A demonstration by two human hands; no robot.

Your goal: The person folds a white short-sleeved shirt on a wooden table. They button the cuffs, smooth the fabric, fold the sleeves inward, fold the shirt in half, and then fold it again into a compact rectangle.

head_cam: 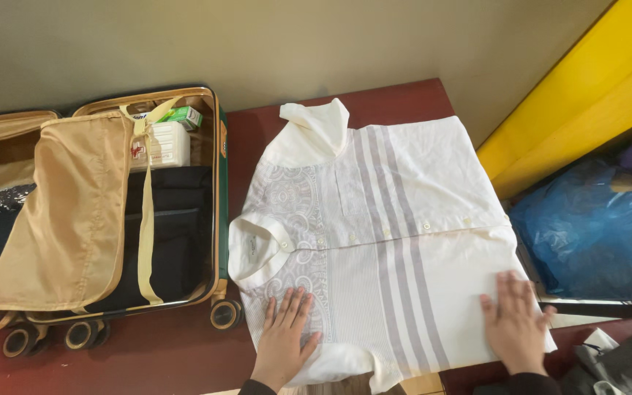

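on the white shirt point(396, 234) beside the open suitcase point(184, 219), left hand point(284, 336) and right hand point(515, 322) press flat, fingers spread, holding nothing.

White striped shirt point(374, 234), flat, buttoned.

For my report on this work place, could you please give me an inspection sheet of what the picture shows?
Surface: dark red table, mostly covered.
Job's things: white short-sleeved shirt with grey stripes and pale pattern, spread flat, buttoned, collar toward the suitcase.
Clutter: open suitcase with tan lining flap, dark clothes, a white box and a small green box inside; grey cloth at lower right.
Hands: left hand flat, palm down on the shirt near the collar; right hand flat on the hem end. Neither holds anything.
Cables: nothing seen.
Surroundings: beige wall, yellow panel, blue plastic bag.
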